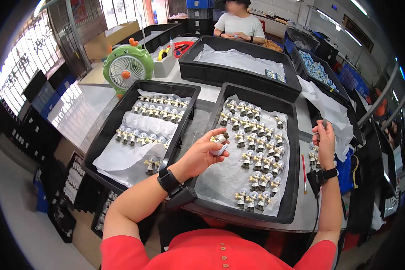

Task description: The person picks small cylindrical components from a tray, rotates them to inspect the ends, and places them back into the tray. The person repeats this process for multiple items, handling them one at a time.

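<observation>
My left hand (205,153) is closed around a small figurine (220,138) with a pale head and dark feet, held above the left rim of the black tray (290,198). Rows of similar figurines (256,143) stand or lie in that tray on white lining paper. To the right of the tray, my right hand (324,135) is raised with its fingers pinched together. A small greyish thing shows at those fingertips, too small to name. Below this hand, a few more figurines (313,155) rest on the table, beside a thin red brush (304,173).
A second black tray (91,150) of figurines stands at the left, behind it a green fan (127,67). A larger paper-lined tray (202,67) lies across the far side. Beyond it sits a person (240,27). At far right is a tray of blue pieces (317,69).
</observation>
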